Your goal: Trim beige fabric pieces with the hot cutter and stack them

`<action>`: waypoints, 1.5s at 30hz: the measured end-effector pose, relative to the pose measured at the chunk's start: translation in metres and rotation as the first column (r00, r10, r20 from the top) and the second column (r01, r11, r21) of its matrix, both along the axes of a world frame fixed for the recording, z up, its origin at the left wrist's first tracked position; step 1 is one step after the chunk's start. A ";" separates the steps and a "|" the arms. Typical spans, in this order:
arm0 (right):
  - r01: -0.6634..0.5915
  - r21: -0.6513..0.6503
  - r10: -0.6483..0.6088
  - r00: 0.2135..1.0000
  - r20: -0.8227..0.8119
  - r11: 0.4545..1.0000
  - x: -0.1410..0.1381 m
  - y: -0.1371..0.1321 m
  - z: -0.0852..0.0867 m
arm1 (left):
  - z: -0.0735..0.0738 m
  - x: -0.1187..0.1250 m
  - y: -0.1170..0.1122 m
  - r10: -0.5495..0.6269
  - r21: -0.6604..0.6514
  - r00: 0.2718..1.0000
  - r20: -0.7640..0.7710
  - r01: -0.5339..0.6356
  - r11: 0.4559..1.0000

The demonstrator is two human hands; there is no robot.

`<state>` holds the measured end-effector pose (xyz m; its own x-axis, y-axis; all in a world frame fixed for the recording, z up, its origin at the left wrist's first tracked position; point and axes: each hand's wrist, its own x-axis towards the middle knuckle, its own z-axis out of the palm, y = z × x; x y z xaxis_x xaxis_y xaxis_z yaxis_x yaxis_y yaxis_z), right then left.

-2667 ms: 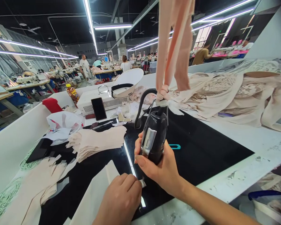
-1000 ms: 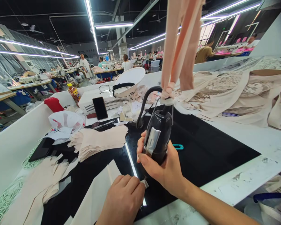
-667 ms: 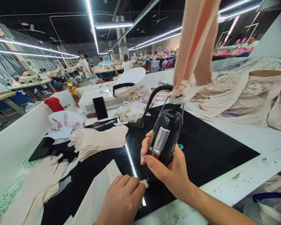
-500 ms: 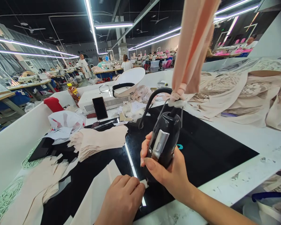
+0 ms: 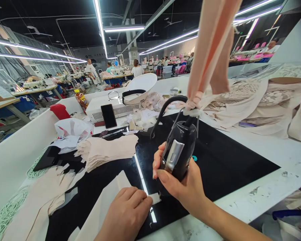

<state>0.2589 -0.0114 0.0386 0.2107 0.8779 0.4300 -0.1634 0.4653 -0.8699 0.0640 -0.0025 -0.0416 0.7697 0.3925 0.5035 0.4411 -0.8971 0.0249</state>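
Observation:
My right hand (image 5: pixel 182 187) is wrapped around a black hand-held electric tool (image 5: pixel 177 144) with a silver lever on its side. The tool stands upright over the black table surface, its lower end hidden by my hand. Its top is tied to pale pink fabric strips (image 5: pixel 210 43) stretching upward, and a black cable (image 5: pixel 163 110) curves from it. My left hand (image 5: pixel 126 212) is closed, fingers together, pressing on a beige fabric piece (image 5: pixel 115 187) on the table. A narrow pale end (image 5: pixel 155 198) sticks out past its fingertips, close to the tool's base.
A stack of beige fabric pieces (image 5: pixel 110 150) lies behind my left hand, with more cut pieces (image 5: pixel 42 201) to the left. A phone (image 5: pixel 108 115) leans against a white box (image 5: pixel 95 112). Lacy fabric (image 5: pixel 256 103) is heaped at right. Several people sit at sewing tables beyond.
The view has shifted slightly. My left hand has drawn a little left, away from the tool, and more of the pale end shows. The right hand still grips the tool.

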 end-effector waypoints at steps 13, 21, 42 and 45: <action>0.006 0.056 -0.006 1.000 -0.003 0.998 0.005 0.000 -0.005 | 0.005 -0.014 -0.002 0.001 -0.026 1.000 -0.007 -0.001 1.000; 0.018 0.078 -0.019 1.000 0.005 0.997 0.005 0.000 -0.015 | 0.001 -0.014 -0.003 0.007 -0.075 1.000 0.008 -0.007 0.997; -0.083 0.004 0.083 0.991 -0.101 0.997 -0.021 0.011 -0.017 | -0.007 -0.008 -0.005 0.008 -0.031 0.999 0.052 -0.007 0.999; -0.080 -0.004 0.079 0.993 -0.089 0.997 -0.019 0.011 -0.021 | -0.009 -0.008 -0.005 0.011 -0.041 0.998 0.059 -0.009 0.999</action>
<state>0.2404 -0.0004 0.0177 0.1773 0.8963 0.4064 -0.2764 0.4416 -0.8536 0.0562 -0.0077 -0.0505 0.7353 0.4209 0.5313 0.4465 -0.8905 0.0875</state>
